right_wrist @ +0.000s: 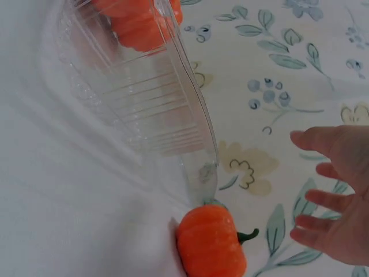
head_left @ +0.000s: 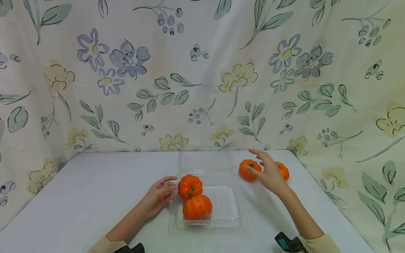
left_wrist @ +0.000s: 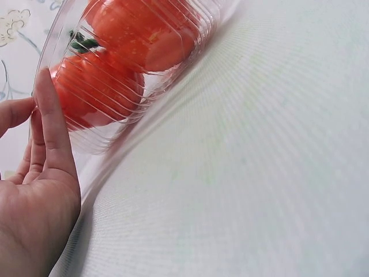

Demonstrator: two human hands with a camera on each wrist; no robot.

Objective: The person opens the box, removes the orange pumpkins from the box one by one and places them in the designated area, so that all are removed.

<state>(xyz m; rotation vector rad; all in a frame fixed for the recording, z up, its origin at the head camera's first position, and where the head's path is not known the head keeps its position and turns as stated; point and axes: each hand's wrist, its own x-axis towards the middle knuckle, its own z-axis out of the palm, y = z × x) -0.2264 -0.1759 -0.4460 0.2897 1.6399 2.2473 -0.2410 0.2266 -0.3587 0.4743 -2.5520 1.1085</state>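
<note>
Your left grip (left_wrist: 43, 190) at the clear box (head_left: 224, 205), right grip (head_left: 269, 174) released

The left grip is loose and touches the box; inside it lie two orange pumpkins (head_left: 197, 208). The right grip has fingers spread, near two other pumpkins (head_left: 245, 175) on the white counter (head_left: 107, 186).

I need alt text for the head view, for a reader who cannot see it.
Two orange pumpkins sit inside an open clear container, the left hand at its edge. The right hand hovers by two more pumpkins on a white table before floral fabric.
</note>
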